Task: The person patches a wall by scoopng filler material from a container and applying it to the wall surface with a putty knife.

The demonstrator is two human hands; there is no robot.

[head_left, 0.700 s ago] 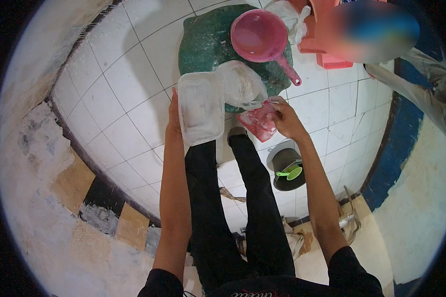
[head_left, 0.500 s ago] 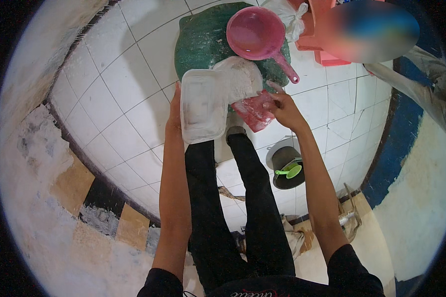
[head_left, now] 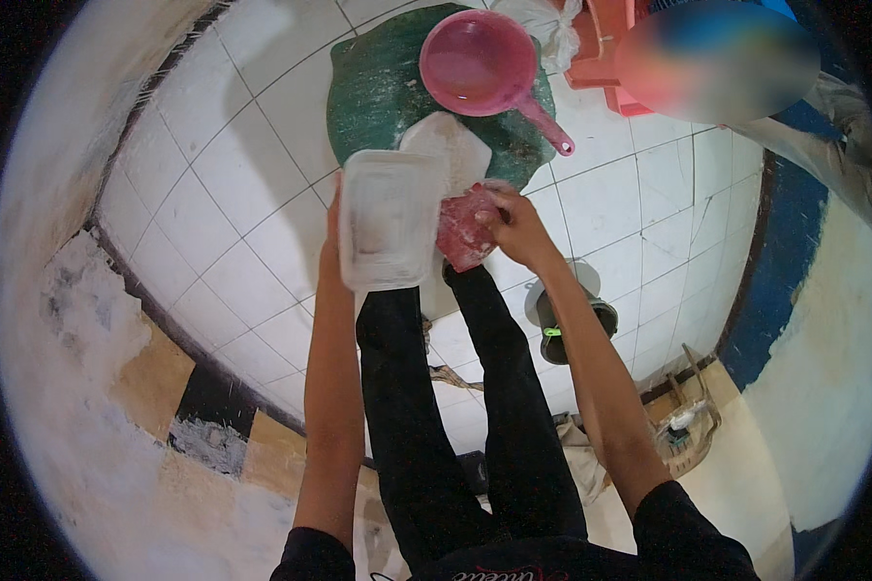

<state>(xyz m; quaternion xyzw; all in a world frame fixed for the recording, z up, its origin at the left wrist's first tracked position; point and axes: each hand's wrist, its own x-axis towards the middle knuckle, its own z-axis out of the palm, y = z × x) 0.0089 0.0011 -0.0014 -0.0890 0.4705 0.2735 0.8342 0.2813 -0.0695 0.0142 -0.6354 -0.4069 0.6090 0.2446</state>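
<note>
My left hand [head_left: 332, 228] grips the side of a translucent rectangular plastic container [head_left: 386, 221], its fingers mostly hidden behind it. My right hand [head_left: 509, 223] holds a red, powder-dusted flat piece [head_left: 463, 232], perhaps a scraper, close to the container's right edge. Beyond both is a bag of white powder [head_left: 455, 145] on a green mat [head_left: 368, 97]. A pink long-handled dipper [head_left: 478, 63] also rests on that mat.
A dark bucket [head_left: 597, 317] with a green utensil is behind my right forearm. Red plastic crates [head_left: 591, 68] and a knotted white bag [head_left: 552, 29] lie at the upper right. Walls curve along both sides; a metal-framed item [head_left: 693, 416] lies at lower right.
My right hand with the red piece has moved left, toward the container. The container has shifted slightly left and down from half a second ago. Both hands keep their grip.
</note>
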